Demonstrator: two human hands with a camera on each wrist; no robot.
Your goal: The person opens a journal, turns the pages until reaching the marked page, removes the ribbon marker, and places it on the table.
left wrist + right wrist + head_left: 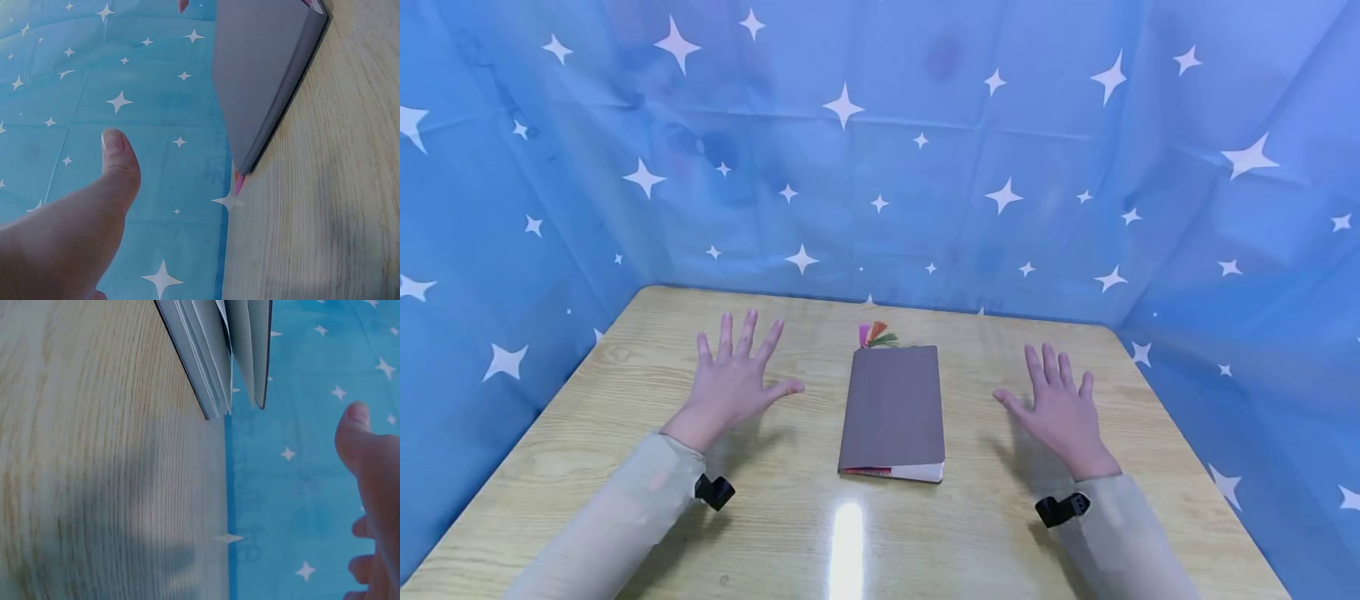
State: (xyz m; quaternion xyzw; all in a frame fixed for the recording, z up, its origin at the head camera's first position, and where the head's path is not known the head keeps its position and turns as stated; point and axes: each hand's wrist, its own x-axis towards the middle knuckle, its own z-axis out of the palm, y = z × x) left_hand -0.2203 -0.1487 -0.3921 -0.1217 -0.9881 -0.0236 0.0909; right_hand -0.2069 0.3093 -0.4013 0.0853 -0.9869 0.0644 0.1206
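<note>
A notebook with a plain grey-brown cover lies closed at the middle of the table, its pages slightly fanned at the right edge. Colourful tassels in pink, orange and green stick out past its far end. To the left of it, my left hand hovers over the table with fingers spread, holding nothing. My right hand is held likewise on the right side, apart from the notebook. In the right wrist view the loose white pages show between the covers.
The light wooden table has a bright reflection near its front. Behind and along both sides hangs a blue curtain with white stars. A small black camera sits on the left wrist, another black camera on the right.
</note>
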